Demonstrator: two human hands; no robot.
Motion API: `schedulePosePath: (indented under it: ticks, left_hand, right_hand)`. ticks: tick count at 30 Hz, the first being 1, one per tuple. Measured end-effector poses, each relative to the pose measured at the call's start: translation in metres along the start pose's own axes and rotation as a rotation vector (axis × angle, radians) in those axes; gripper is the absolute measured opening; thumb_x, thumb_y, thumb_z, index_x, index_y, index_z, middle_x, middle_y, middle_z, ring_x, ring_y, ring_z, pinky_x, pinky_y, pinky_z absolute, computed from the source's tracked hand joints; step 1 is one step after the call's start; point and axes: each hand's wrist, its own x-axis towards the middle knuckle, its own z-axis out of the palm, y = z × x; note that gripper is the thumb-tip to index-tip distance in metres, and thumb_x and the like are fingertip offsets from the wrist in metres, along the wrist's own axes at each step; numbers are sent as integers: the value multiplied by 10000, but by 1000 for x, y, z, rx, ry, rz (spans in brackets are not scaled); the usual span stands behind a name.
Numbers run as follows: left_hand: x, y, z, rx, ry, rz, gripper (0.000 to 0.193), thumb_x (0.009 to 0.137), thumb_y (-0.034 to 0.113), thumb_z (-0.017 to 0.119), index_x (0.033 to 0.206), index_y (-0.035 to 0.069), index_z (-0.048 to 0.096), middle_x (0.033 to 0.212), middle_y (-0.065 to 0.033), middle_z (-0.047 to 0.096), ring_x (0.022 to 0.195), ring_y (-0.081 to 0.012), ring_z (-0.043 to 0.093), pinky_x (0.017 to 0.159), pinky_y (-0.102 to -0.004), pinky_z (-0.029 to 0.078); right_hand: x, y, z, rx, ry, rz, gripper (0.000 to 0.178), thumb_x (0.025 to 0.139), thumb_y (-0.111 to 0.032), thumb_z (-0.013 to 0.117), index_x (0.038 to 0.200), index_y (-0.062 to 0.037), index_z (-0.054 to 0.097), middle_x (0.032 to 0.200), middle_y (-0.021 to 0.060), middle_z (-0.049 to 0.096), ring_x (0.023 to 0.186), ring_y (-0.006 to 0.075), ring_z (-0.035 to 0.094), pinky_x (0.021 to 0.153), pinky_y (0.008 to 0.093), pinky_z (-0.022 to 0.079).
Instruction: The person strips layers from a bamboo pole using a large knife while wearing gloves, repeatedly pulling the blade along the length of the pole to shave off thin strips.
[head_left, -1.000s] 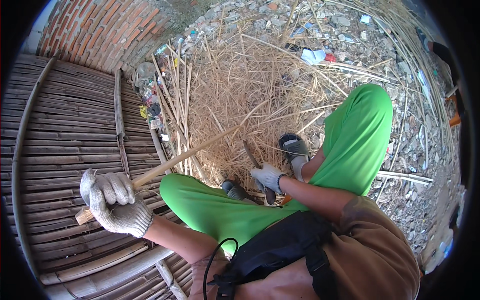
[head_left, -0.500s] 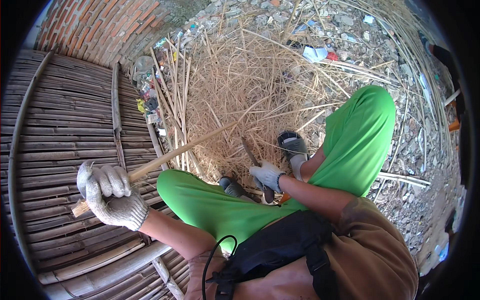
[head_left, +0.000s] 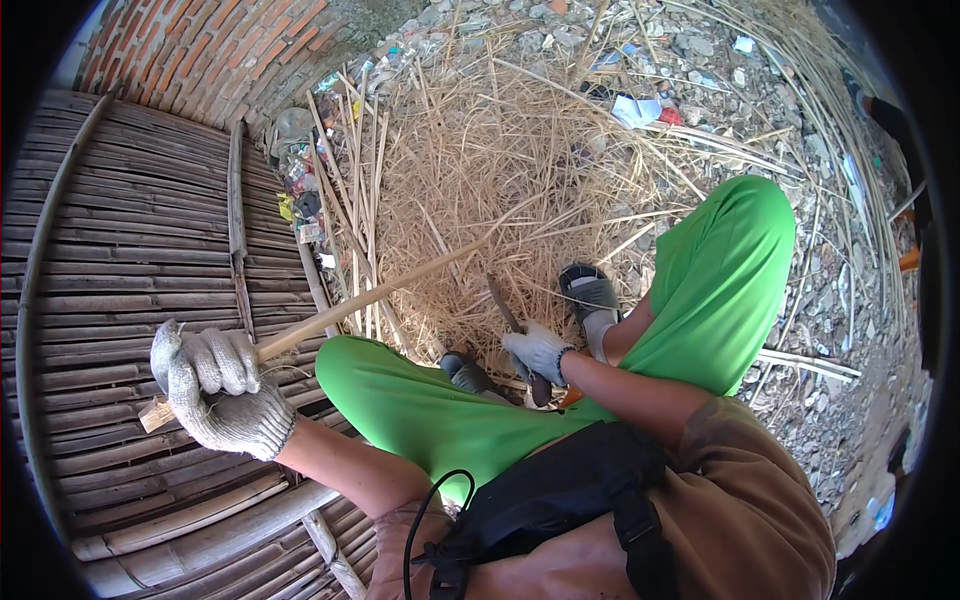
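Note:
My left hand [head_left: 218,388], in a whitish knit glove, is wrapped round the near end of a long tan bamboo strip [head_left: 370,296]. The strip slants up and to the right over my left knee, its far end above the pile of shavings. Between my knees my right hand [head_left: 540,352], also gloved, is closed on a knife [head_left: 505,305]. Its dark, narrow blade points up and away, and the butt of its handle [head_left: 540,390] shows below the glove. Blade and strip stand apart, with a small gap between them.
Bamboo shavings [head_left: 480,150] heap before my sandalled feet [head_left: 588,290]. A slatted bamboo platform [head_left: 140,290] lies at the left, under a brick wall [head_left: 200,60]. Thin strips [head_left: 375,190] lean beside the heap. Rubble and litter [head_left: 635,110] spread right; another person's dark-clothed limb [head_left: 890,120] shows at the far right edge.
Both hands keep their hold and have barely moved. The whole view has shifted very slightly.

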Motion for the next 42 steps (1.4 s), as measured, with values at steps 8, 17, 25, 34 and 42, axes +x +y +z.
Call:
schedulePosePath:
  ticks: [8, 17, 25, 34, 42]
  left_hand:
    - [4, -1, -7, 51, 0, 7, 368, 1010, 85, 549, 1330, -80, 625, 647, 28, 395, 485, -82, 332, 414, -245, 320]
    - [8, -17, -11, 20, 19, -15, 326, 993, 47, 569, 1277, -94, 649, 615, 38, 378, 479, -75, 310, 385, -246, 316]
    - [16, -35, -16, -12, -19, -58, 332, 1008, 58, 559, 1294, -91, 637, 611, 52, 351, 467, -67, 285, 392, -238, 293]
    - [36, -80, -16, -250, -193, -187, 317, 1025, 47, 538, 1289, -108, 617, 560, 74, 297, 408, -39, 213, 335, -235, 241]
    - [60, -89, -50, -170, -100, -211, 276, 997, 67, 558, 1219, -70, 649, 611, 46, 341, 451, -74, 263, 376, -254, 296]
  right_hand:
    - [-4, -4, 1, -16, 21, 5, 303, 930, -252, 598, 812, 26, 584, 662, 117, 608, 557, 242, 627, 510, 403, 503]
    - [2, 3, 0, -40, 23, -22, 337, 932, -279, 609, 812, 36, 592, 675, 121, 623, 572, 246, 642, 524, 411, 514]
    - [-9, -5, 0, -39, -2, 1, 325, 932, -276, 610, 804, 20, 574, 655, 100, 591, 545, 229, 604, 512, 406, 501]
    - [-5, -3, 4, -2, 12, -5, 295, 957, -264, 597, 869, 15, 561, 684, 100, 593, 562, 225, 608, 513, 396, 499]
    - [-55, -29, 9, 69, -59, -31, 251, 1000, -238, 566, 914, -2, 554, 693, 83, 589, 535, 221, 583, 499, 393, 499]
